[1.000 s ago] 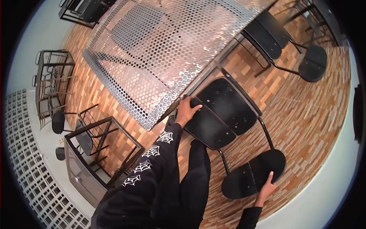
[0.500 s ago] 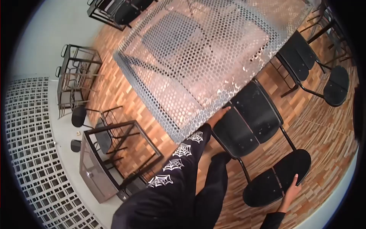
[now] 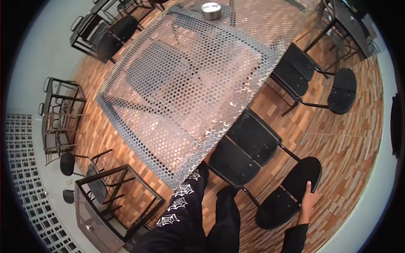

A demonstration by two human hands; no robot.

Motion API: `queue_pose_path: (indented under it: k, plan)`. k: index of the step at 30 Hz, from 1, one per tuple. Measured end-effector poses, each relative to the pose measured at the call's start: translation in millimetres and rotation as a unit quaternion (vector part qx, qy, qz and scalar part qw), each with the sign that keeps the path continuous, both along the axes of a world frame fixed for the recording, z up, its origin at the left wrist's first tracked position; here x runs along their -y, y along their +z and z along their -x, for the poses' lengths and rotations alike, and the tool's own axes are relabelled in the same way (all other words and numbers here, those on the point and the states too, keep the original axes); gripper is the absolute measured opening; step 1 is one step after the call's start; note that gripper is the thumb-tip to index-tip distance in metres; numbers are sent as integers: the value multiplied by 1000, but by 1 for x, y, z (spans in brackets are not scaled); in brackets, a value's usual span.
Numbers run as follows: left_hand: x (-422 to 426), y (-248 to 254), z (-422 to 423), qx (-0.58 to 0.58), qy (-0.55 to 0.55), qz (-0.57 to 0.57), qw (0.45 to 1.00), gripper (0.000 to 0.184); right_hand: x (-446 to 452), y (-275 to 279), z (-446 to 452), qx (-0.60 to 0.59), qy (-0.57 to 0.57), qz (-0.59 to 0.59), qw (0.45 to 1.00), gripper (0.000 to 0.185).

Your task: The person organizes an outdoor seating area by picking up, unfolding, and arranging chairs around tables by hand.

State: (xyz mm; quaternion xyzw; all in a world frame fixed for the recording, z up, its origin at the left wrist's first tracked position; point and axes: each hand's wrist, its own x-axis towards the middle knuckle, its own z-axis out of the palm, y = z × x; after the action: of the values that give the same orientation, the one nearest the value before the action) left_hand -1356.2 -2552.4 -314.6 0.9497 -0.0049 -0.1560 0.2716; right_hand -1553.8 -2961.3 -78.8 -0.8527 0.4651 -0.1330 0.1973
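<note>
Underfoot: wood-patterned floor point(image 3: 346, 126) in tan, brown and pale strips, spreading through the middle and right of the frame.
Mesh table point(image 3: 181, 109): grey perforated metal top across the upper centre, with pale chips along its right-hand edge; a dark seat point(image 3: 156, 67) shows through the holes.
Lattice point(image 3: 19, 147): white grid with dark openings, down the left edge of the frame.
Framed unit point(image 3: 95, 232): dark bars and a greyish panel, lower left.
Black chair point(image 3: 253, 141): right of centre, beside the mesh table, whose edge overlaps the far end of the seat in this view; the backrest point(image 3: 278, 208) lies toward the lower right, split by a narrow gap like the seat.
Neighbouring chair point(image 3: 291, 78): same black two-panel build, upper right, along the same table side.
Clothing point(image 3: 181, 240): black, bottom centre, printed with four white spider-web motifs in a row.
Right hand point(image 3: 310, 200): lower right, clamped on the rim of the backrest, thumb laid over its upper face; the fingers are mostly hidden.
Left hand: out of sight, so its grip cannot be told.
Round tin point(image 3: 211, 12): shiny silver, on the mesh table at the top of the frame.
</note>
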Motion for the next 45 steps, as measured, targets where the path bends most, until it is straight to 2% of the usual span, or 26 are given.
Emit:
queue_pose_path:
  k: [5, 7, 8, 11, 13, 14, 16, 17, 20, 21, 22, 23, 25, 26, 27, 29, 31, 33, 34, 36, 37, 38, 40, 42, 43, 45]
  plan:
    - [2, -13, -1, 7, -6, -20, 1000, 78, -4, 18, -6, 21, -25, -146, 989, 43]
    - [9, -7, -1, 28, -22, -31, 999, 78, 0, 11, -2, 3, -36, -123, 992, 43]
    - [14, 11, 2, 61, -48, -52, 996, 79, -4, 13, -5, 63, -6, -130, 990, 44]
    - [13, 50, 31, 89, -72, 20, 993, 77, -6, 23, -9, -13, -78, -144, 986, 42]
    - [9, 64, 62, 120, -116, 52, 985, 69, -1, 14, -2, 90, -31, -189, 977, 41]
    - [-1, 58, 85, 90, -142, 135, 977, 65, 0, 18, -1, 47, -38, -175, 983, 39]
    - [-14, 81, 125, -16, -188, 166, 968, 53, 7, -4, 9, 78, -29, -163, 983, 35]
    - [-24, 93, 147, -106, -227, 140, 958, 46, 7, 0, 7, 66, -32, -147, 986, 34]
    - [-63, 97, 202, -135, -267, 132, 945, 39, -6, 24, 0, 65, -58, -163, 983, 31]
    - [-73, 125, 206, -157, -253, 134, 945, 35, -9, 28, -5, 76, -63, -150, 984, 30]
    - [-86, 146, 212, -154, -227, 161, 948, 31, -19, 69, -13, 28, -74, -220, 972, 39]
    - [-102, 158, 218, -155, -201, 142, 957, 30, -18, 62, -14, 48, -68, -223, 971, 39]
    - [-135, 181, 221, -128, -166, 137, 968, 29, -25, 51, -5, 23, -81, -23, 996, 56]
    - [-152, 196, 225, -133, -108, 87, 981, 30, -21, 69, 1, -73, -38, -107, 991, 79]
    - [-171, 209, 234, -140, -47, 37, 988, 30, -29, 78, 9, -73, -33, -111, 991, 79]
    - [-213, 226, 254, -165, 82, 72, 980, 33, -50, 84, 20, -191, 128, 61, 971, 82]
    - [-244, 256, 288, -138, 182, 164, 960, 29, -70, 92, 37, -210, 159, 35, 964, 78]
    - [-271, 267, 335, -157, 277, 224, 921, 29, -83, 93, 50, -369, 204, 181, 888, 71]
    - [-278, 266, 359, -162, 283, 223, 919, 29, -91, 104, 49, -426, 223, 179, 858, 64]
    - [-300, 259, 428, -206, 357, 270, 870, 28, -98, 92, 49, -376, 225, 189, 879, 59]
    - [-308, 262, 455, -234, 375, 276, 854, 28, -88, 17, 41, -266, 157, 313, 898, 50]
    - [-314, 261, 476, -258, 378, 273, 846, 27, -105, 47, 32, -338, 216, 226, 888, 47]
    - [-319, 256, 508, -297, 360, 261, 845, 26, -142, 128, 8, -146, 308, 97, 935, 50]
    - [-318, 248, 516, -312, 330, 260, 852, 25, -161, 134, -37, 59, 412, 64, 907, 36]
    - [-323, 245, 518, -312, 318, 262, 856, 25, -185, 175, -51, 68, 445, 7, 893, 39]
    - [-343, 237, 521, -305, 298, 269, 864, 24, -226, 198, -87, 48, 477, 3, 877, 42]
